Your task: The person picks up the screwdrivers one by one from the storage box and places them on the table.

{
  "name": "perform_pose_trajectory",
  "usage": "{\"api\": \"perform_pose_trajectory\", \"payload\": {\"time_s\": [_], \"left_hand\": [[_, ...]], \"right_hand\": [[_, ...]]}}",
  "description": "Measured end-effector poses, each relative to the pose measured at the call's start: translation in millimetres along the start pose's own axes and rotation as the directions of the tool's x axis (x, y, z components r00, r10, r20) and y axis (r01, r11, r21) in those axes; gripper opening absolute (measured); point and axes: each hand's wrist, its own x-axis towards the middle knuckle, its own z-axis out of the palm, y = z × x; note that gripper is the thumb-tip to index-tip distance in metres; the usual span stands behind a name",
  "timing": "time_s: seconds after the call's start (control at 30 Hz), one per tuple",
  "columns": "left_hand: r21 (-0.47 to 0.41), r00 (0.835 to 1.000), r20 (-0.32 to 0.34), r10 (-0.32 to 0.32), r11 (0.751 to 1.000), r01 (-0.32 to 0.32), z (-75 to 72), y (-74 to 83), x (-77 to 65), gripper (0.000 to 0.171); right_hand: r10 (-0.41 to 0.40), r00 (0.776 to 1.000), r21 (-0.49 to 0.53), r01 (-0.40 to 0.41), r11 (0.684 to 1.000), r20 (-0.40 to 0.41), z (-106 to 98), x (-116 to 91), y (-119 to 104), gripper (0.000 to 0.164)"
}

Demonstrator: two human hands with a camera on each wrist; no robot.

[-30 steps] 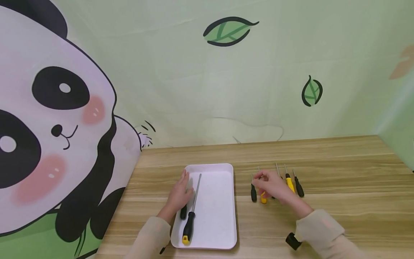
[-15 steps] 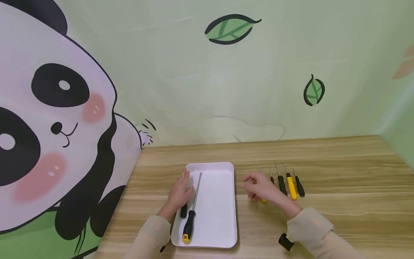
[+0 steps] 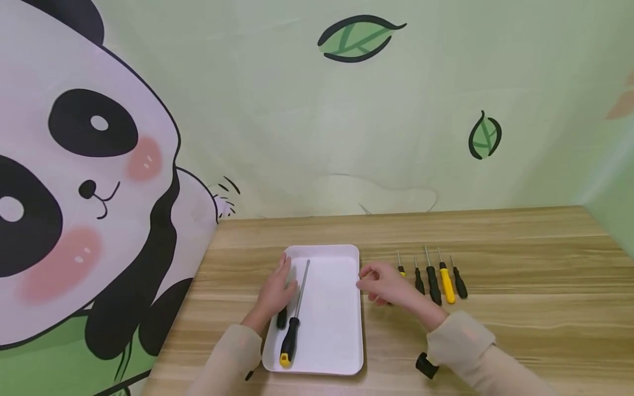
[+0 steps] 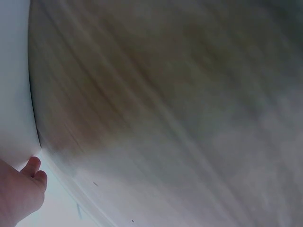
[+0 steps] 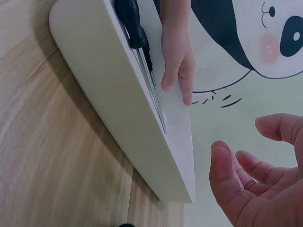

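Observation:
A white tray [image 3: 332,313] lies on the wooden table. In it are a long screwdriver [image 3: 290,335] with a black and yellow handle and a second black-handled screwdriver [image 3: 282,318], partly hidden by my left hand [image 3: 276,289]. That hand rests along the tray's left edge, fingers fairly straight. My right hand [image 3: 388,283] hovers just beyond the right rim, its fingers loosely bent; in the right wrist view the thumb and fingertips stand apart with nothing between them. Right of it lie several screwdrivers, among them a yellow-handled one [image 3: 447,286] and a black-handled one [image 3: 460,285].
Behind the table [image 3: 535,247] hangs a pale green backdrop [image 3: 277,110] with a printed panda and leaves. A small black object [image 3: 426,366] sits at the right cuff. At the bottom of the right wrist view shows a dark rounded tip [image 5: 127,225].
My right hand has moved left from over the row of screwdrivers to the tray's right rim, uncovering several of them. My left hand stays at the tray. The head view has shifted slightly.

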Motion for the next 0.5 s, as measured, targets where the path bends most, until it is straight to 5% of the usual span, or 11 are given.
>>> {"api": "perform_pose_trajectory", "payload": {"time_s": [0.5], "left_hand": [[-0.007,1.0,-0.002,-0.002,1.0,0.002,-0.9,-0.1,-0.6,0.061]], "right_hand": [[0.036,0.997,-0.054,-0.032,0.998,0.07,31.2,10.0,-9.7,0.03]]}}
